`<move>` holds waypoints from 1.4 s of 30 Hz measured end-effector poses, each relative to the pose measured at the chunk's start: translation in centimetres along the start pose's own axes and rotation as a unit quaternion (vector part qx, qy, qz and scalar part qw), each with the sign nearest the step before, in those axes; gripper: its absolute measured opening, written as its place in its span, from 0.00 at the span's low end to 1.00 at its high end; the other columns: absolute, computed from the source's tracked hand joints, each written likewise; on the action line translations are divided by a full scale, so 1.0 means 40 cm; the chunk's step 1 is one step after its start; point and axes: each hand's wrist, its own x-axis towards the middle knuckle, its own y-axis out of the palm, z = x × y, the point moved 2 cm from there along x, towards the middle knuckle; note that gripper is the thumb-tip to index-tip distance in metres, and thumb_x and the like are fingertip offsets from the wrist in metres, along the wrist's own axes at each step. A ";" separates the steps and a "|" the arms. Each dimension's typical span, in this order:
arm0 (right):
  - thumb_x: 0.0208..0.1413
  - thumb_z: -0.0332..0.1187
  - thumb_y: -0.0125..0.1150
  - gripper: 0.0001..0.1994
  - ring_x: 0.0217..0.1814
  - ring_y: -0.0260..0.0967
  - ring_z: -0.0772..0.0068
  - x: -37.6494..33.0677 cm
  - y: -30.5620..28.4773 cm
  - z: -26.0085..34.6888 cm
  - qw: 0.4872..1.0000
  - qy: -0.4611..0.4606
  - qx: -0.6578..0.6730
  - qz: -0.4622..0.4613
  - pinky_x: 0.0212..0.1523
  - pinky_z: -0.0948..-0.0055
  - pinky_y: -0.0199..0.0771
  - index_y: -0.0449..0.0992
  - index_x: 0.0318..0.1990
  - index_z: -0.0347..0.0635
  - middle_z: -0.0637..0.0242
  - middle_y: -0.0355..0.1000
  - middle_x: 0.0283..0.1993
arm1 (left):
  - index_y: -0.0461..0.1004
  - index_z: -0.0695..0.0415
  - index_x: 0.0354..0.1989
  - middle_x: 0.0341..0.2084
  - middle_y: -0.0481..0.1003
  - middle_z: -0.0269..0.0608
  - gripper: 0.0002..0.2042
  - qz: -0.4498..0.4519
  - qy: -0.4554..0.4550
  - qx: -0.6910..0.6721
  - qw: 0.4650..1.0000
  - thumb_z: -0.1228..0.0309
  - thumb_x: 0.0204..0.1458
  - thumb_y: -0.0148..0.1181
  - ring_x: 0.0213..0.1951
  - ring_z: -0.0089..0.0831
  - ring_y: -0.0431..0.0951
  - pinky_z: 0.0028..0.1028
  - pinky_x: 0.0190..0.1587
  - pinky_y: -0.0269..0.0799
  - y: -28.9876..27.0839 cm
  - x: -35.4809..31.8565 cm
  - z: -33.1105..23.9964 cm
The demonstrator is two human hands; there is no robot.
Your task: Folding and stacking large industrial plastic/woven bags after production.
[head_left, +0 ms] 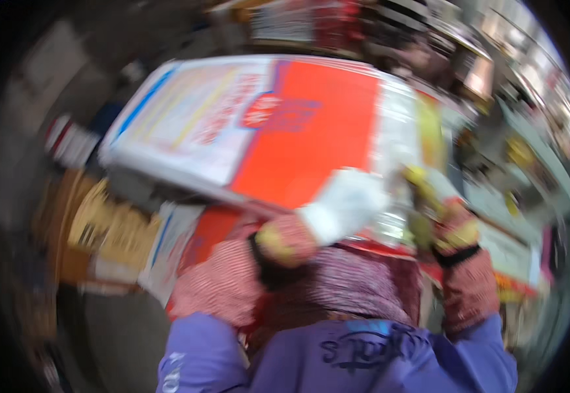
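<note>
A thick stack of printed plastic bags (324,131), orange-red and white with a shiny silvery band at the right end, lies in front of me. My left hand (347,203), in a white glove, rests on the near right part of the stack. Its fingers are smeared by motion, so I cannot tell whether it grips a bag. Beside the silvery band is my right hand (434,190), in a white glove with yellow fingertips. Blur hides its fingers and anything in them.
Under the stack's near left side lies another red and white bag (209,232). Left of it stands a brown carton (111,226). A pale green machine or table (517,183) with yellow parts is at the right. At the back, a person in striped clothing (403,16) is partly visible.
</note>
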 end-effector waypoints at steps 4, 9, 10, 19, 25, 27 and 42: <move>0.55 0.34 0.51 0.09 0.25 0.66 0.78 0.072 -0.102 -0.065 0.980 0.130 0.104 -0.110 0.26 0.81 0.68 0.72 0.34 0.38 0.70 0.69 0.26 | 0.73 0.57 0.17 0.15 0.72 0.44 0.05 -0.028 -0.084 -0.096 0.991 0.70 0.37 0.54 0.21 0.39 0.76 0.36 0.21 0.70 0.009 0.034 -0.019; 0.54 0.39 0.54 0.08 0.25 0.67 0.78 0.114 0.011 -0.016 0.994 0.032 0.069 -0.073 0.23 0.79 0.67 0.71 0.31 0.45 0.71 0.70 0.26 | 0.72 0.63 0.27 0.26 0.74 0.52 0.20 0.005 -0.390 -0.359 0.848 0.59 0.34 0.67 0.32 0.44 0.75 0.33 0.34 0.70 0.048 0.036 0.040; 0.54 0.39 0.54 0.08 0.25 0.67 0.78 0.130 0.009 -0.012 0.995 0.033 0.067 -0.073 0.23 0.79 0.67 0.71 0.31 0.45 0.71 0.70 0.26 | 0.72 0.63 0.27 0.26 0.74 0.52 0.20 0.004 -0.390 -0.360 0.848 0.59 0.34 0.67 0.32 0.44 0.75 0.33 0.34 0.70 0.060 0.035 0.060; 0.47 0.45 0.60 0.13 0.31 0.73 0.68 0.043 -0.039 -0.016 0.882 0.132 -0.451 -0.037 0.33 0.71 0.71 0.77 0.33 0.46 0.59 0.74 0.26 | 0.67 0.60 0.42 0.37 0.69 0.44 0.13 -0.144 -0.232 -0.018 0.962 0.75 0.47 0.52 0.38 0.36 0.69 0.32 0.43 0.66 -0.270 -0.084 0.209; 0.44 0.25 0.54 0.12 0.33 0.67 0.58 -0.006 0.150 0.209 0.763 -0.460 -0.409 -0.197 0.37 0.67 0.69 0.70 0.39 0.38 0.56 0.68 0.35 | 0.67 0.62 0.27 0.21 0.72 0.36 0.04 -0.235 -0.315 -0.540 0.744 0.78 0.46 0.57 0.25 0.23 0.72 0.22 0.32 0.69 -0.243 -0.011 0.154; 0.44 0.27 0.54 0.12 0.42 0.68 0.56 -0.011 0.240 0.229 0.866 -0.368 -0.339 -0.017 0.45 0.65 0.68 0.72 0.40 0.40 0.56 0.71 0.37 | 0.67 0.62 0.31 0.22 0.72 0.36 0.06 -0.214 -0.349 -0.515 0.753 0.79 0.46 0.58 0.25 0.23 0.72 0.22 0.33 0.69 -0.267 -0.021 0.140; 0.57 0.39 0.43 0.13 0.35 0.68 0.69 0.250 0.186 0.098 0.875 -0.138 0.422 -0.195 0.38 0.74 0.67 0.72 0.39 0.42 0.65 0.71 0.35 | 0.71 0.57 0.26 0.23 0.70 0.39 0.05 0.401 -0.109 -0.348 0.841 0.70 0.43 0.58 0.29 0.35 0.73 0.31 0.33 0.69 -0.369 0.091 0.014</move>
